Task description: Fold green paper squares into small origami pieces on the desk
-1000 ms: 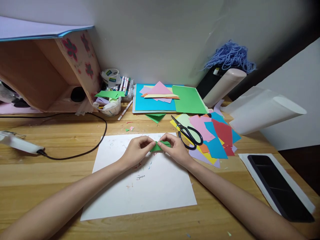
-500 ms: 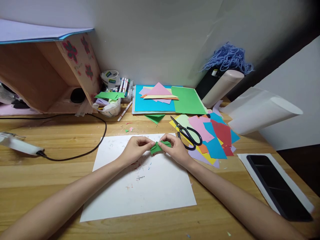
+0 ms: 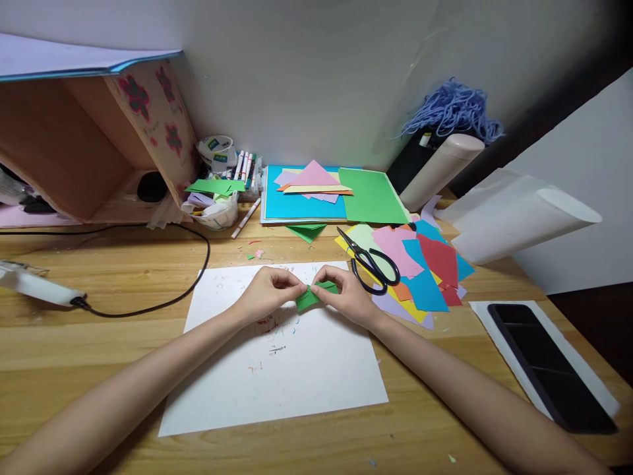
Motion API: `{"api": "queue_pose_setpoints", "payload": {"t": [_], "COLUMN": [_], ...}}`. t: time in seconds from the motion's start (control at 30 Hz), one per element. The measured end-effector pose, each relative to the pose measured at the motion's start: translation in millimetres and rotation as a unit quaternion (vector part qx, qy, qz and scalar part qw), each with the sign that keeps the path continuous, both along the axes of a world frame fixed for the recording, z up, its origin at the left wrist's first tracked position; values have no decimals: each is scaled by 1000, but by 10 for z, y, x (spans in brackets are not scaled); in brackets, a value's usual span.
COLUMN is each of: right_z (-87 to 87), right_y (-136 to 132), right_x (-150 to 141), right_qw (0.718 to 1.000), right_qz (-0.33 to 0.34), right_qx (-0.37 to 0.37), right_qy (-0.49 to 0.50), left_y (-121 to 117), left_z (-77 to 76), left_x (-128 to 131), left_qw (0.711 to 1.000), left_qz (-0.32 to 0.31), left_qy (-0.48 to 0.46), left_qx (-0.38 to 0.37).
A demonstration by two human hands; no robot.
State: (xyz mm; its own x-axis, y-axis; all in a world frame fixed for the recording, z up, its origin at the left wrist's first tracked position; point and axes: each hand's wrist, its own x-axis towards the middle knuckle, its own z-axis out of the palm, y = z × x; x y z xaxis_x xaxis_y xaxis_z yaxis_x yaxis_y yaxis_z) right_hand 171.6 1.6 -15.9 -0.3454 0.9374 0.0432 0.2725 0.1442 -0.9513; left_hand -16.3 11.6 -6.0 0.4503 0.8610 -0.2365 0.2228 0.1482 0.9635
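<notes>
A small folded piece of green paper (image 3: 307, 301) is pinched between my two hands, over the upper part of a marked white sheet (image 3: 277, 389). My left hand (image 3: 270, 291) closes thumb and fingers on its left edge. With thumb and fingers pressed together, my right hand (image 3: 345, 295) grips it from the right. The fingertips of both hands nearly meet and cover part of the folds. Just right of my right hand lie black-handled scissors (image 3: 370, 262), resting on coloured paper scraps (image 3: 425, 277).
Behind my hands lies a stack of coloured paper (image 3: 376, 198), with a folded green piece (image 3: 307, 231) before it. A tub of scraps (image 3: 217, 214) and a marker (image 3: 246, 219) are at back left. A black phone (image 3: 548, 369) lies right; a cable (image 3: 148, 311) curves left.
Both hands stay in nearly the same place, still pinching the green paper. The paper's lower left part is tilted slightly differently. The whole view has shifted a little.
</notes>
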Motion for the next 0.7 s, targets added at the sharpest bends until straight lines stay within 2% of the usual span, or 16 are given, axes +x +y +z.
{"api": "queue_pose_setpoints", "payload": {"t": [0.2, 0.37, 0.43, 0.6, 0.7], "right_z": [8, 23, 28, 36, 31], "right_y": [9, 15, 18, 23, 19], "right_x": [27, 48, 55, 52, 41], "right_qw": [996, 989, 988, 990, 993], "right_qz": [51, 87, 92, 78, 60], "right_qx": [-34, -74, -81, -75, -58], "right_qy": [57, 98, 97, 89, 85], "left_y": [51, 61, 42, -32, -48], "left_z": [41, 77, 61, 1, 10], "left_x": [-61, -81, -69, -29, -26], "left_qw": [997, 993, 993, 997, 996], "left_qz": [-63, -105, -99, -29, -19], "left_qy": [-45, -58, -58, -43, -35], "left_qx": [-17, -4, 6, 62, 78]}}
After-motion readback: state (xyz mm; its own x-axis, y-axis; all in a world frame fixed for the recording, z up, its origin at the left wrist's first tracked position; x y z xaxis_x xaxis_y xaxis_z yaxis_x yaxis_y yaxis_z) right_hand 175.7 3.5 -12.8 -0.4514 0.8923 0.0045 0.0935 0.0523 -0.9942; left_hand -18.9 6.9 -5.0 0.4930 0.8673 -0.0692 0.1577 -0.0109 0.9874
